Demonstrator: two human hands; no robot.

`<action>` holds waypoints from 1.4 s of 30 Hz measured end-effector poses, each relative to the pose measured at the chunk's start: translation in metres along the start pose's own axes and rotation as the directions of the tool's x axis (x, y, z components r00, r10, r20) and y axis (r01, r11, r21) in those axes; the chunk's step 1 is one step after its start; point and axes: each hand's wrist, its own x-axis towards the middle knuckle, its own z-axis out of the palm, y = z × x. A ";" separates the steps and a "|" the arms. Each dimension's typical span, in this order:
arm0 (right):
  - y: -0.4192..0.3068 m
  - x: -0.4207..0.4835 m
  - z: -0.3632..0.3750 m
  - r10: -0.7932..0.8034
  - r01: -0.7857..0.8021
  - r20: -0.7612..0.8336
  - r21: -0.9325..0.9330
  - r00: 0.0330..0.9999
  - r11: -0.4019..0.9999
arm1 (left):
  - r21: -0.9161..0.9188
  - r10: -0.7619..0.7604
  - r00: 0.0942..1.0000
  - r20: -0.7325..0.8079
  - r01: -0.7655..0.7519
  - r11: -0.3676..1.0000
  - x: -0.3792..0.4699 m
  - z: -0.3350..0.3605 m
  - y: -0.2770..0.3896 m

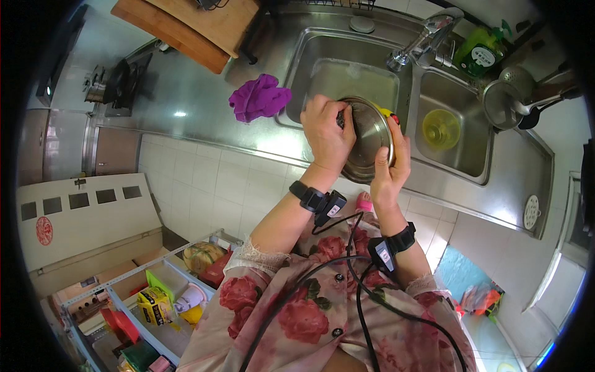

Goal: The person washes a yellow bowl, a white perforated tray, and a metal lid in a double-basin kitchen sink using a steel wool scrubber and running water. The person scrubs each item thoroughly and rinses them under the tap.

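Note:
My right hand grips the rim of a round stainless steel pan or lid, tilted over the front edge of the left sink basin. Against its surface my left hand presses a dark metal scouring pad, mostly hidden by the fingers. Something yellow and red shows behind the rim; I cannot tell what it is. Cloudy water stands in the basin. On the counter left of the sink lies a crumpled purple cloth.
The chrome faucet reaches over the basins, beside a green soap bottle. A yellow translucent bowl sits in the right basin. Strainers stand at the right. A wooden board is at the upper left. Black cables hang before my body.

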 end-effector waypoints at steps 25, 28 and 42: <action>0.003 -0.001 -0.002 0.025 -0.022 -0.072 0.032 0.997 0.999 | -0.058 0.117 0.991 -0.070 -0.121 0.991 -0.009 0.003 -0.007; 0.002 0.002 -0.005 -0.014 0.016 -0.047 0.048 0.999 0.999 | -0.067 0.002 0.999 0.048 0.001 0.998 -0.022 -0.006 -0.009; -0.003 -0.001 -0.007 0.012 -0.012 -0.040 0.008 0.999 1.000 | -0.038 0.162 0.987 0.007 -0.161 0.986 0.001 -0.013 0.006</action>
